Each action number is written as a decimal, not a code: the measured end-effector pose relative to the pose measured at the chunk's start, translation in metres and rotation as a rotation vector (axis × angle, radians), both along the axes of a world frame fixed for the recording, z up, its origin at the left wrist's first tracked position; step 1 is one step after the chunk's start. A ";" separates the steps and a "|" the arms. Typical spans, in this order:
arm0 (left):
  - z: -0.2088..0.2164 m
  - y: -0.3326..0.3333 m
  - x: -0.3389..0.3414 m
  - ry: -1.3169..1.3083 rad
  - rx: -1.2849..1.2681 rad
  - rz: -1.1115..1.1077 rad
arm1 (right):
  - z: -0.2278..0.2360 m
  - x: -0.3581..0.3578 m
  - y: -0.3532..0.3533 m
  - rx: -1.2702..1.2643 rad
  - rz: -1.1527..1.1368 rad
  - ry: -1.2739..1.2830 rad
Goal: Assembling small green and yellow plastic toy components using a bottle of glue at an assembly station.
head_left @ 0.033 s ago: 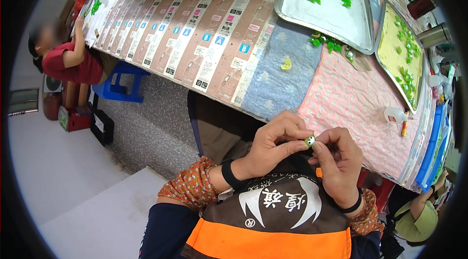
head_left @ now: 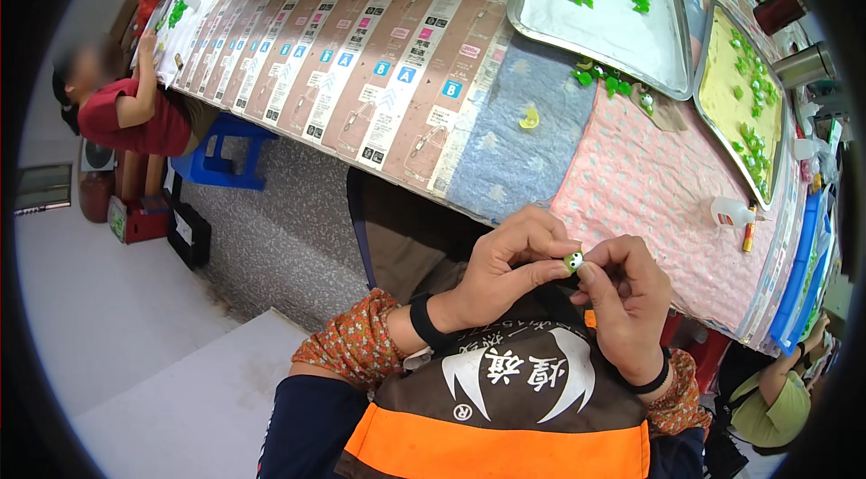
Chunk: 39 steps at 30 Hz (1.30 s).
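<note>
Toward four o'clock from the view's centre, the left hand (head_left: pixel 510 258) pinches a tiny green-and-white panda-faced figurine (head_left: pixel 575 261) between thumb and forefinger; the right hand (head_left: pixel 627 294) curls in at its four-o'clock edge, its grip unclear. From the figurine, a white-lined metal tray (head_left: pixel 613 39) lies at twelve, a squeeze bottle (head_left: pixel 729 212) between two and three.

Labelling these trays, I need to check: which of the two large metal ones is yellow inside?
The right tray: its inside is pale yellow, whereas the left tray is whitish inside. Both hold green pieces.
</note>
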State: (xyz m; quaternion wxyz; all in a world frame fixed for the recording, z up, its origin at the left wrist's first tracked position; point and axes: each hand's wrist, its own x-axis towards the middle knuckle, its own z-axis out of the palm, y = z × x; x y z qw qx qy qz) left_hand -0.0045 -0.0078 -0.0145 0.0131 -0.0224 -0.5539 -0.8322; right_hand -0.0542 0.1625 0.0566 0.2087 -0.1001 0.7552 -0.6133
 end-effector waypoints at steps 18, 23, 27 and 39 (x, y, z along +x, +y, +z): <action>0.022 0.001 -0.001 0.033 -0.042 -0.027 | -0.007 -0.008 0.006 -0.372 -0.003 -0.287; 0.030 -0.004 -0.005 0.235 -0.616 0.145 | -0.011 -0.013 0.009 -0.406 -0.013 -0.414; 0.031 -0.005 -0.010 0.399 -0.811 0.271 | -0.008 -0.018 0.010 -0.393 0.030 -0.517; 0.025 -0.001 -0.006 0.473 -0.938 0.239 | -0.017 -0.021 0.017 -0.411 0.138 -0.548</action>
